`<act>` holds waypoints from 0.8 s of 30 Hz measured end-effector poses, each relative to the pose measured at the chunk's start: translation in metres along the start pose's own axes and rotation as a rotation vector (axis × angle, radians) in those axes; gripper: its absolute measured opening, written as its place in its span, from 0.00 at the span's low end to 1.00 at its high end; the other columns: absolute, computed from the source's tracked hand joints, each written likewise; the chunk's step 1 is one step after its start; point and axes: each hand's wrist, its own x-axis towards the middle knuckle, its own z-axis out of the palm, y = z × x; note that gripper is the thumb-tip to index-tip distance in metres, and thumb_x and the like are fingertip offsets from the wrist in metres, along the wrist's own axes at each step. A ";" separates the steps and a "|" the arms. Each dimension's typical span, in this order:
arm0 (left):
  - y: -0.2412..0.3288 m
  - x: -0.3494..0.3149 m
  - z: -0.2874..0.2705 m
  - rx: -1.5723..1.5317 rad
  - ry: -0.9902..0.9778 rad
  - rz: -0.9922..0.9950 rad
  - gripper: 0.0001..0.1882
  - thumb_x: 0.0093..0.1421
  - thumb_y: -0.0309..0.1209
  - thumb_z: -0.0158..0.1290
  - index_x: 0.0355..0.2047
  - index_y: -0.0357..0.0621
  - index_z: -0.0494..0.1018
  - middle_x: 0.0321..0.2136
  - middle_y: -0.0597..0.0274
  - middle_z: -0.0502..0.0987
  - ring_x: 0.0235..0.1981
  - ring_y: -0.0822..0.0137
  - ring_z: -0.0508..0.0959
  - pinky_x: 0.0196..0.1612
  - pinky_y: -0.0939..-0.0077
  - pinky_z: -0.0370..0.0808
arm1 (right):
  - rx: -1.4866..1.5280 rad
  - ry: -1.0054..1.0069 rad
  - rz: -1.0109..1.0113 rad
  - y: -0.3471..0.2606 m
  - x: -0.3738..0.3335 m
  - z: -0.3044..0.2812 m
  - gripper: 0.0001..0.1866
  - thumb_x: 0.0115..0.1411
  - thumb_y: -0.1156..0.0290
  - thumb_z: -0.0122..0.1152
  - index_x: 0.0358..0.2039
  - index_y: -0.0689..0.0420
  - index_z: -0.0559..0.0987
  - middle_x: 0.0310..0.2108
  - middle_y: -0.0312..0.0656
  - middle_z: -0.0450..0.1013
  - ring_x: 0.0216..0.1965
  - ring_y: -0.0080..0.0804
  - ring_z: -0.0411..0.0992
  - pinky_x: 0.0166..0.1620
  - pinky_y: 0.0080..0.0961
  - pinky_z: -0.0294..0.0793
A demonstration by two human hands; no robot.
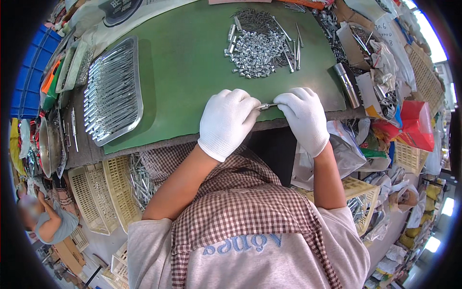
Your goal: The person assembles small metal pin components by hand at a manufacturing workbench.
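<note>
Both of my hands wear white knit gloves and meet over the near edge of the green work mat. Between them is a short silvery metal rod. My left hand is closed on its left part, with the fingers hiding that end. My right hand pinches the thin right end. Beyond the hands lies a pile of small shiny metal caps, with dark little springs or screws heaped behind it. Several slim metal rods lie at the pile's right side.
A metal tray full of slim metal rods stands on the left. A thick steel cylinder lies at the right edge, near boxes of metal parts. Cream plastic crates sit below the table. Another person is far left.
</note>
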 end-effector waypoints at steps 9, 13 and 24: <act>0.000 0.000 -0.001 0.027 0.001 0.009 0.06 0.51 0.28 0.63 0.31 0.47 0.81 0.29 0.62 0.78 0.31 0.57 0.77 0.37 0.63 0.73 | 0.098 0.153 0.027 0.007 0.013 0.001 0.06 0.50 0.74 0.67 0.30 0.51 0.82 0.33 0.39 0.77 0.40 0.44 0.74 0.45 0.39 0.72; 0.000 0.000 -0.002 0.017 0.000 0.013 0.06 0.51 0.28 0.63 0.30 0.47 0.80 0.29 0.63 0.78 0.31 0.57 0.77 0.37 0.63 0.73 | -0.095 0.240 0.063 0.042 0.042 0.009 0.03 0.52 0.71 0.65 0.29 0.48 0.83 0.30 0.39 0.77 0.36 0.44 0.74 0.43 0.40 0.71; 0.000 0.000 -0.001 0.010 -0.010 0.004 0.04 0.52 0.30 0.62 0.30 0.48 0.80 0.29 0.63 0.77 0.32 0.57 0.76 0.37 0.62 0.72 | -0.420 0.157 0.011 0.035 0.056 0.014 0.03 0.56 0.71 0.60 0.30 0.48 0.81 0.31 0.38 0.76 0.38 0.43 0.75 0.46 0.41 0.68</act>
